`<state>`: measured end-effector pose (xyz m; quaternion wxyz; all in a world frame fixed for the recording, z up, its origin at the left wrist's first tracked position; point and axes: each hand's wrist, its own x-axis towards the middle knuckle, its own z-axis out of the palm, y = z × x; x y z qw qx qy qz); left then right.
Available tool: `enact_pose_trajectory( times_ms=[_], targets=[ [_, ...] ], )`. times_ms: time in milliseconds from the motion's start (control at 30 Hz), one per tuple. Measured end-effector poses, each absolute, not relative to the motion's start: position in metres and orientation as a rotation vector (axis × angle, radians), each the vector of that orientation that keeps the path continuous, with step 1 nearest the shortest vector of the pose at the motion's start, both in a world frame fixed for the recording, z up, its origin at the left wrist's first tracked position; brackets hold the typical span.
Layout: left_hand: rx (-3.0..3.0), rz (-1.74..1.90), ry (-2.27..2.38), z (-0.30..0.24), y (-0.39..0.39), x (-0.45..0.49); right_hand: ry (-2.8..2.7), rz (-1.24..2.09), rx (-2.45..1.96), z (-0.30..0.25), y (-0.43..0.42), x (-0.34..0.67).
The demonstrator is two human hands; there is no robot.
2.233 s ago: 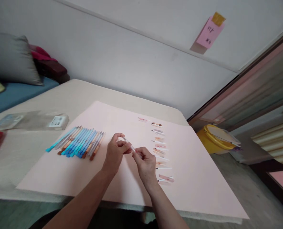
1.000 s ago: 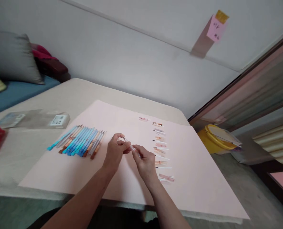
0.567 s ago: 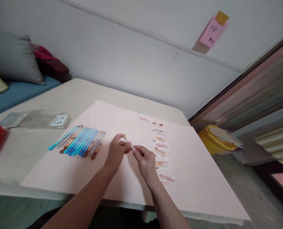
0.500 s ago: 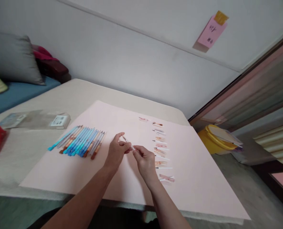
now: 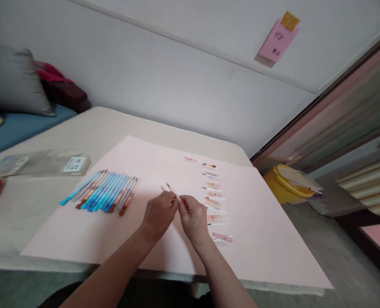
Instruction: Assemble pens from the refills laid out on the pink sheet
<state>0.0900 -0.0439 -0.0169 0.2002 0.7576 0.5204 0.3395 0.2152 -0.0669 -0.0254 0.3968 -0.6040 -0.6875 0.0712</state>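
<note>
— Both hands pinch what?
— The left hand (image 5: 159, 214) and the right hand (image 5: 192, 218), fingertips closed together, hold one thin white pen refill (image 5: 171, 189) above the pale pink paper sheet (image 5: 266, 239). It is probably a fitting step; the next move needs steady alignment. Farther lies a row of blue and brown pens (image 5: 103, 194).

Matt pink paper sheet (image 5: 151, 158); glossy plastic pens (image 5: 103, 196).

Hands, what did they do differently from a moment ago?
The left hand sank toward the pink sheet and its raised fingers curled down, closing against the right hand. Both keep their grip on the thin clear stick, whose tip pokes out above them. The row of pens and the column of small pieces lie as before.
</note>
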Motion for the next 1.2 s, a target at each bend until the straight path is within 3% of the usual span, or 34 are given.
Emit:
enact_pose_trajectory(
  times_ms=[433,700,833,1200],
  targets=[
    [1.92,0.987,1.533,-0.01,-0.04,0.089,-1.916,0.012,-1.488,-0.028,-0.071,0.207],
    [0.703,1.225,1.044,-0.013,-0.039,0.087,-1.385,0.629,-1.488,-0.017,-0.065,0.212],
    [0.555,1.132,0.824,-0.012,-0.037,0.086,-1.219,0.88,-1.41,-0.01,-0.065,0.211],
    [0.661,1.211,0.969,-0.01,-0.036,0.084,-1.474,0.774,-1.438,-0.009,-0.072,0.21]
  ],
)
